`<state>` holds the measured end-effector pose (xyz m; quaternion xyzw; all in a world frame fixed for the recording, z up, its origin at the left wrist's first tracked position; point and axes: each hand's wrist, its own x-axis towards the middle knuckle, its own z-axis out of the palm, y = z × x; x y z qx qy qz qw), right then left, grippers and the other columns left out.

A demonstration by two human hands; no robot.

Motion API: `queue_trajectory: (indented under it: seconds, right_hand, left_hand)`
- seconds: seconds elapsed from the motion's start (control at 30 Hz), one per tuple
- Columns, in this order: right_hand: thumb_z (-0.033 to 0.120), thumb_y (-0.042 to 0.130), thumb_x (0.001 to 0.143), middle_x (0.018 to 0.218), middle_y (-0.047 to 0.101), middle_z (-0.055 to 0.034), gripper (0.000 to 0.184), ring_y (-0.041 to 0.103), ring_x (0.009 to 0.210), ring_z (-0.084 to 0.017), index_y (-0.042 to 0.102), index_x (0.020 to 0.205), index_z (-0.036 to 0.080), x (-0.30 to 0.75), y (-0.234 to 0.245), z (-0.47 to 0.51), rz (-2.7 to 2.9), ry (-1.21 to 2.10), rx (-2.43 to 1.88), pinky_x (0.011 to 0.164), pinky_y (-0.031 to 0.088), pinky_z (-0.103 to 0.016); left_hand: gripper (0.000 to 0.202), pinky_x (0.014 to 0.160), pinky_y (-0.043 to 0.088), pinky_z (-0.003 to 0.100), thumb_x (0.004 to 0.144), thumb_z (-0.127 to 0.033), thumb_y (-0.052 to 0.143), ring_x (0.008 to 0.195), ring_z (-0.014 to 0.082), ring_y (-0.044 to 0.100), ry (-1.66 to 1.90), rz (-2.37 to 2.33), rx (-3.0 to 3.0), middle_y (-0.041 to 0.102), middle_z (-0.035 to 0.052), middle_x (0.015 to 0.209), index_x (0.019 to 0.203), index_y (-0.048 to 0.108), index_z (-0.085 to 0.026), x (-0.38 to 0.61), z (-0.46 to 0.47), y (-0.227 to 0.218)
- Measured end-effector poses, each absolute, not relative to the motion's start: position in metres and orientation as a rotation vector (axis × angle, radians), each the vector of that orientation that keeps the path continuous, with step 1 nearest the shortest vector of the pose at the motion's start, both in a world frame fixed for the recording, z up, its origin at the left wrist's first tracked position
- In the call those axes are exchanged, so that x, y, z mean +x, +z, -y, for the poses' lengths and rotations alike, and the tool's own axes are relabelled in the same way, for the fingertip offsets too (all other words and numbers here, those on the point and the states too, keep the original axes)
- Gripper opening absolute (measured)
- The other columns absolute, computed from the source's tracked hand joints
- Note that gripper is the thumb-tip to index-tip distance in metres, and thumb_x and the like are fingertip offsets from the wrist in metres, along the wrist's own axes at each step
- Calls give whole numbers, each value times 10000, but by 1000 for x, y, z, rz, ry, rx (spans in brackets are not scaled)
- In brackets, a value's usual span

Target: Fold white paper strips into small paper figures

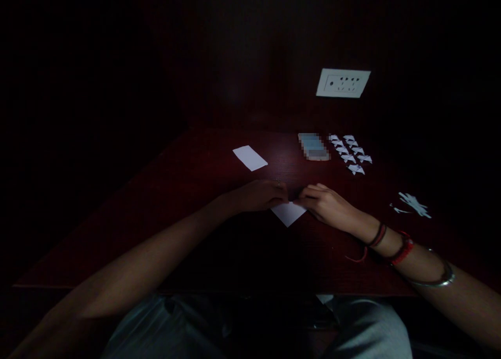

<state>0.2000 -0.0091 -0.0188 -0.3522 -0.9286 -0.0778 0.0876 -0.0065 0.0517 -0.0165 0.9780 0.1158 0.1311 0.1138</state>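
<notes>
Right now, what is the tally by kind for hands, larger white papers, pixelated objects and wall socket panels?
Hands: 2 (left hand, right hand)
Larger white papers visible: 2 (paper at the hands, paper lying apart)
Pixelated object: 1
Wall socket panel: 1
Total: 6

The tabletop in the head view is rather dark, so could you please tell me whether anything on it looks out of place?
Only the thin pale strips at the right, perhaps: they lie in a loose heap with a few bits apart, while the folded papers sit in rows. I see no spill.
</notes>
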Motion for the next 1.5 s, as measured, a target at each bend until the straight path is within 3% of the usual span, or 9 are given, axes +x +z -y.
queue_trajectory:
  seconds: [0.23, 0.43, 0.93, 1.17, 1.33, 1.4, 1.5]
  right_hand:
    - [136, 411, 807, 867, 562, -62, 223, 472, 792, -149, 590, 933, 180, 201, -18, 9, 2766, -267, -1009, 698, 325, -285]
    - [147, 420, 805, 819, 579, -61, 204, 487, 772, -140, 618, 847, 168, 205, -16, 8, 2731, -241, -1002, 680, 315, -273]
    - [162, 438, 796, 774, 591, -38, 193, 481, 765, -145, 623, 839, 193, 219, -7, 7, 2809, -137, -1001, 700, 296, -288]
    - [185, 424, 809, 772, 592, -29, 203, 502, 771, -136, 627, 811, 198, 228, -5, 5, 2808, 2, -973, 728, 311, -298]
    - [318, 500, 765, 893, 562, -60, 273, 515, 819, -154, 576, 984, 173, 226, -8, 1, 2646, 232, -1061, 741, 371, -299]
    - [304, 520, 752, 903, 545, -65, 289, 510, 824, -149, 558, 1002, 163, 223, -10, 0, 2595, 332, -1086, 729, 394, -279]
    - [230, 523, 749, 850, 533, -49, 171, 504, 790, -131, 572, 896, 160, 217, -13, 0, 2536, 409, -1135, 709, 404, -258]
  left_hand:
    - [223, 750, 381, 214, 831, -177, 406, 844, 112, 500, 391, -378, 2940, 535, 18, 932, 1006, 540, -210, -6, -48, -20]
    - [220, 738, 380, 208, 822, -192, 420, 854, 116, 494, 322, -377, 3015, 535, 5, 947, 1000, 543, -234, -7, -47, -17]
    - [228, 732, 376, 206, 813, -199, 432, 855, 119, 497, 319, -403, 2998, 535, 10, 942, 1006, 547, -241, -8, -47, -17]
    - [228, 728, 375, 208, 807, -183, 436, 850, 116, 500, 313, -398, 2982, 533, 10, 943, 998, 552, -231, -8, -46, -14]
    - [198, 748, 368, 216, 810, -182, 419, 855, 119, 495, 348, -431, 2919, 524, 18, 960, 961, 548, -198, -5, -44, -17]
    - [173, 743, 366, 219, 808, -197, 426, 850, 121, 491, 370, -451, 2892, 519, 19, 954, 937, 540, -187, -4, -43, -18]
    - [133, 693, 368, 213, 810, -241, 430, 794, 116, 488, 392, -494, 2836, 515, 14, 886, 868, 528, -173, -2, -43, -21]
